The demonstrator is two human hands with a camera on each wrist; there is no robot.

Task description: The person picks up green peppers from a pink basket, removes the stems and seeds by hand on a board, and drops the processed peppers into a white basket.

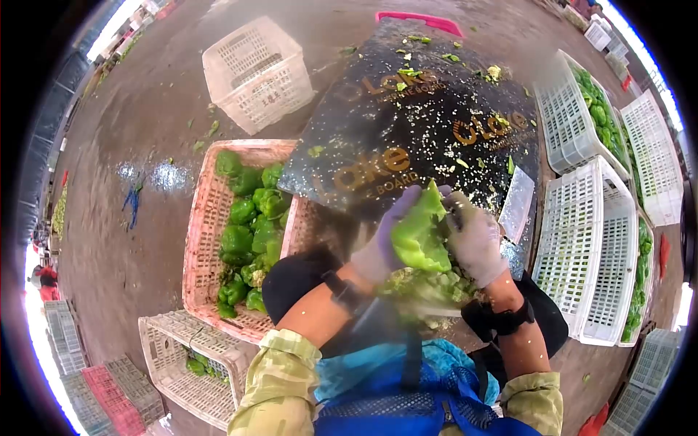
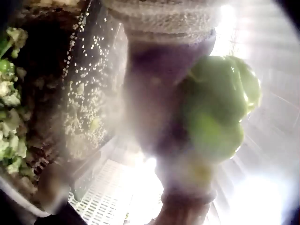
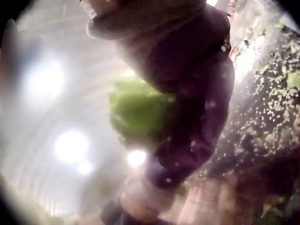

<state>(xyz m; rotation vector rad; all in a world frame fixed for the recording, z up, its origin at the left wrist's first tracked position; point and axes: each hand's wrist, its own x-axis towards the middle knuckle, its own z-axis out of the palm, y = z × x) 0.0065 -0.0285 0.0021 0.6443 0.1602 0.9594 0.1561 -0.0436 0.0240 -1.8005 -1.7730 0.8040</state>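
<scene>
In the head view a green bell pepper [image 1: 420, 236], its upper edge ragged and torn, is held up between both hands. My gloved left hand [image 1: 384, 247] grips its left side. On the other side my gloved right hand [image 1: 476, 245] has curled fingers at its torn edge. The left wrist view shows the smooth lobed side of the pepper [image 2: 220, 108] beyond the glove; in the right wrist view curled fingers partly hide the pepper [image 3: 136, 110]. Beneath the hands lies a heap of pepper cores and scraps [image 1: 429, 285]. A broad knife blade [image 1: 517, 203] rests just right of the right hand.
A black board [image 1: 327, 120] strewn with seeds and green bits lies ahead. At left stands a pinkish crate [image 1: 200, 240] of whole peppers [image 1: 236, 240]. White crates stand at back left [image 1: 251, 73], lower left [image 1: 185, 385] and right [image 1: 567, 247]; a crate farther right holds peppers [image 1: 598, 109].
</scene>
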